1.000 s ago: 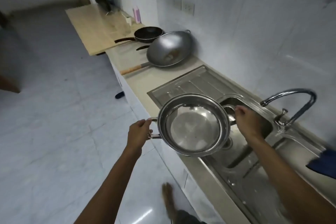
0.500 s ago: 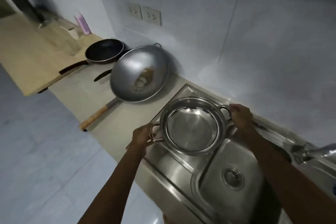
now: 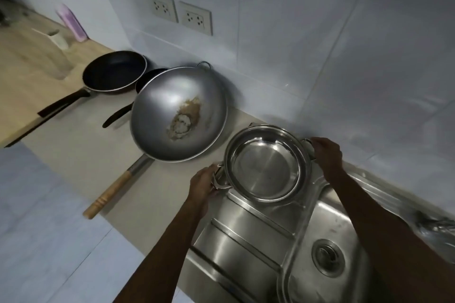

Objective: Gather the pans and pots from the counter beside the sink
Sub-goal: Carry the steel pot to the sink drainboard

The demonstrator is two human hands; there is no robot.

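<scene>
Head view: both hands hold a stainless steel pot over the drainboard end of the sink.

The left hand (image 3: 203,184) has its fingers curled tight on the pot's near loop handle, and the right hand (image 3: 326,152) has its fingers closed on the far handle; the stainless steel pot (image 3: 266,165), empty and shiny inside, sits between them above the ribbed drainboard (image 3: 236,236), beside the sink basin (image 3: 327,253). Just to its left on the beige counter (image 3: 73,145) lies a large grey wok (image 3: 178,113) with brown residue at its bottom and a wooden-tipped handle pointing to the counter edge. Behind the wok a small dark pan (image 3: 147,79) is mostly hidden, only its rim and black handle showing. Further left stands a black frying pan (image 3: 114,71). A pink bottle (image 3: 71,22) stands by the wall, and two wall sockets (image 3: 181,13) sit above.
</scene>
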